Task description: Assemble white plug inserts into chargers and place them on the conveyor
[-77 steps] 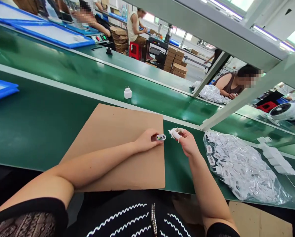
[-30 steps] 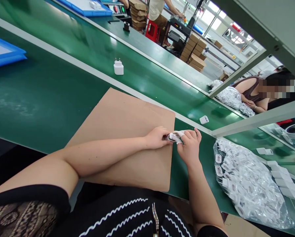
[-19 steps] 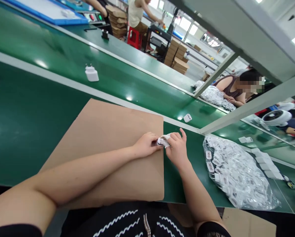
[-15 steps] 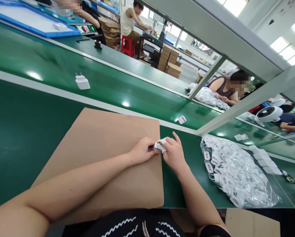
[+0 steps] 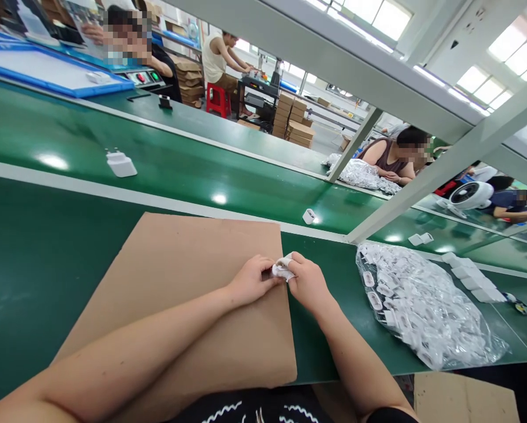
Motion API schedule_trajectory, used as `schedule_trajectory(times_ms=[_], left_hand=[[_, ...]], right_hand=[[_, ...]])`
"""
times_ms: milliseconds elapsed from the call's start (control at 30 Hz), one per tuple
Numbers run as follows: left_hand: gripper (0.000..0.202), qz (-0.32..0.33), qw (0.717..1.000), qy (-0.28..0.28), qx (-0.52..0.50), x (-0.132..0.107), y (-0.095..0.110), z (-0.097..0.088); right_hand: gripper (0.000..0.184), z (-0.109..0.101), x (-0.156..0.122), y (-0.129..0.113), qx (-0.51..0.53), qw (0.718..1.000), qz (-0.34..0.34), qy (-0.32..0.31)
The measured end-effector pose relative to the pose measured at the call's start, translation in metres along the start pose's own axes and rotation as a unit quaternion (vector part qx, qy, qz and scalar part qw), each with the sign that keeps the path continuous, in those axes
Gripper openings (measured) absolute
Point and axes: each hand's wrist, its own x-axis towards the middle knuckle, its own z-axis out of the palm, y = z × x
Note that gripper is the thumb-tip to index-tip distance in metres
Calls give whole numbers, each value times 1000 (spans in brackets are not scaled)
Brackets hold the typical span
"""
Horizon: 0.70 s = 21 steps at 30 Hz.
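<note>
My left hand (image 5: 248, 281) and my right hand (image 5: 306, 284) meet at the right edge of a brown cardboard sheet (image 5: 188, 276) on the green bench. Both pinch a small white charger (image 5: 282, 268) held between them, with a fingertip of the right hand in a white cot on top of it. Fingers of both hands are curled closed around the part. A clear plastic bag (image 5: 426, 305) full of white charger parts lies to the right of my right hand.
A white plug adapter (image 5: 121, 164) and a smaller white part (image 5: 308, 216) lie on the green conveyor belt (image 5: 179, 164) beyond the cardboard. Loose white parts (image 5: 470, 276) sit right of the bag. A slanted metal frame post (image 5: 422, 188) rises at right. Other people work at far benches.
My two hands, apart with one piece each at first, have come together and now press the pieces into one. The adapters on the belt have drifted left in view.
</note>
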Motion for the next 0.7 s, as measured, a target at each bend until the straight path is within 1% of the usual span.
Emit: schedule_trajectory(times_ms=[167, 333, 433, 600, 700], left_hand=[[19, -15, 1000, -13, -18, -2, 2, 0], [25, -17, 999, -18, -24, -3, 3, -2], [27, -17, 999, -24, -17, -4, 0, -2], [34, -28, 999, -32, -8, -4, -5, -2], [36, -33, 999, -34, -3, -4, -5, -3]], right_hand=[[22, -1, -1, -4, -19, 1000, 10, -10], [26, -5, -2, -7, -16, 999, 8, -35], [22, -6, -3, -10, -12, 999, 10, -40], [15, -5, -1, -11, -9, 998, 49, -48], [12, -6, 2, -10, -1, 997, 45, -57]])
